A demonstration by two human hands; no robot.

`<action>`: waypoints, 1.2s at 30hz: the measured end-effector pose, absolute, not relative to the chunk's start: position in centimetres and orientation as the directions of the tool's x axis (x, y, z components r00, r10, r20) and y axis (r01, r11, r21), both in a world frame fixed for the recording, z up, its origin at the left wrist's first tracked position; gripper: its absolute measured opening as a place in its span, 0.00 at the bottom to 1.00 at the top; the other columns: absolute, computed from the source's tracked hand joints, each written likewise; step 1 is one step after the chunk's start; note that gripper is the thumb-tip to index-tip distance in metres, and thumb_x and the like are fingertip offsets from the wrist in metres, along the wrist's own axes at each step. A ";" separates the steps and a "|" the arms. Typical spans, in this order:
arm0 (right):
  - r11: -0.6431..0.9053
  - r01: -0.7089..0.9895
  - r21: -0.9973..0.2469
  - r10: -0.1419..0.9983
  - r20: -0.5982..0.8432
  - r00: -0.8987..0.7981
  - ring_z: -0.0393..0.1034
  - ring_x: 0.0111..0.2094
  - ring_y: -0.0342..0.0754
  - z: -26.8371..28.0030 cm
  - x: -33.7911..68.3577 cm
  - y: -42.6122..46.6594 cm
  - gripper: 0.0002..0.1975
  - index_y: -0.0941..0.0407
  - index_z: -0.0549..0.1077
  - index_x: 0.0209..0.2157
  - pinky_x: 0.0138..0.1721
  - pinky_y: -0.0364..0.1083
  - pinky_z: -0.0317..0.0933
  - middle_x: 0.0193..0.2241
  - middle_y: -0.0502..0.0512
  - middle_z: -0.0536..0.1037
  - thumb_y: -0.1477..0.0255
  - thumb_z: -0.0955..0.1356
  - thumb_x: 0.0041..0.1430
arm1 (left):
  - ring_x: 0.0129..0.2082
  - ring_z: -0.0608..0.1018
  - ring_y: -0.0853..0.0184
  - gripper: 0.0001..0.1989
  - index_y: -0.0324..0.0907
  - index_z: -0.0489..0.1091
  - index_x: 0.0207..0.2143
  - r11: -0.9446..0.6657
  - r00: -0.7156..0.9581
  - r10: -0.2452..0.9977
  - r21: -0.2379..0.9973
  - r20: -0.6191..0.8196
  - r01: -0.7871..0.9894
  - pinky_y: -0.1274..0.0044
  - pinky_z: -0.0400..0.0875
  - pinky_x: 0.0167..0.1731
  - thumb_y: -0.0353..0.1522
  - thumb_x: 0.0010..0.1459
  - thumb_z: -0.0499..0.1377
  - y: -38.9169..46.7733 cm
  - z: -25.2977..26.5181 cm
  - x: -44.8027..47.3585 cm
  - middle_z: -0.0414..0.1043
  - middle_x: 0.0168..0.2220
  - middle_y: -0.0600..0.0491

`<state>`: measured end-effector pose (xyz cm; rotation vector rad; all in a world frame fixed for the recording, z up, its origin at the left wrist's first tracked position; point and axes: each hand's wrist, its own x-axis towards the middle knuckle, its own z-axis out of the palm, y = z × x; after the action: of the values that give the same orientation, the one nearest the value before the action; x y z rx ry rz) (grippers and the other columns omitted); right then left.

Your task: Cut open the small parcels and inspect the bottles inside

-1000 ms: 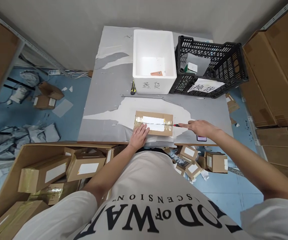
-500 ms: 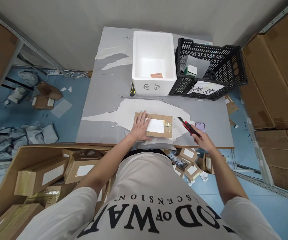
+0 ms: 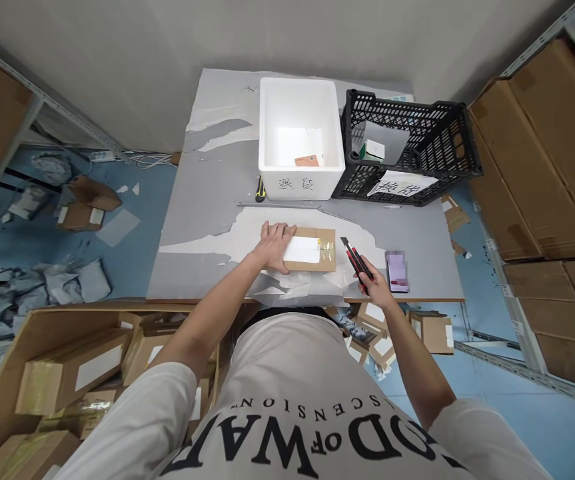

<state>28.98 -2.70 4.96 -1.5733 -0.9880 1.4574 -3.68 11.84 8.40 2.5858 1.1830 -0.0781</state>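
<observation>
A small brown cardboard box (image 3: pixel 327 255) with a white label and clear tape lies on the table. My left hand (image 3: pixel 273 247) grips its left end, fingers over the far edge and thumb at the near side. In my right hand (image 3: pixel 376 285) is a red and black utility knife (image 3: pixel 358 262), its blade out and pointing up and left, just right of the box and apart from it. Close beside that hand lies a phone (image 3: pixel 397 272) with its screen lit.
A white foam box (image 3: pixel 301 181) holding an orange card and a black plastic crate (image 3: pixel 412 160) stand at the back of the table (image 3: pixel 207 180). A yellow and black cutter (image 3: pixel 260 189) lies by the foam box. Parcels fill a large carton (image 3: pixel 62 308) at lower left.
My right hand has moved left with the utility knife, closer to the box, uncovering the phone. My left hand has shifted to the box's left end and exposes more of the label.
</observation>
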 end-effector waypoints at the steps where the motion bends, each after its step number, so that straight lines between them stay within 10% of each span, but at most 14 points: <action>1: -0.413 0.030 -0.910 0.910 -0.411 0.047 0.59 0.18 0.37 5.0 28.8 -2.2 0.43 0.51 0.49 0.66 0.17 0.40 0.56 0.32 0.50 0.72 0.55 0.68 0.54 | 0.60 0.54 0.41 0.67 0.33 0.41 0.65 -0.616 0.659 0.734 0.247 -0.165 0.748 0.50 0.30 0.59 0.52 0.27 0.66 12.5 8.4 -3.8 0.52 0.59 0.31; 36: -0.566 0.083 -0.820 0.806 -0.572 -0.153 0.54 0.15 0.38 6.5 29.8 -4.4 0.39 0.51 0.55 0.64 0.13 0.40 0.50 0.21 0.45 0.68 0.56 0.69 0.54 | 0.58 0.56 0.42 0.66 0.38 0.43 0.65 -0.562 0.616 0.777 0.300 -0.126 0.770 0.53 0.32 0.60 0.50 0.25 0.68 14.2 7.3 -4.0 0.52 0.59 0.36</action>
<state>29.84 -4.44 6.50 -1.5880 -1.0126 1.7730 -4.04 14.15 7.32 2.5182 1.2477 0.0301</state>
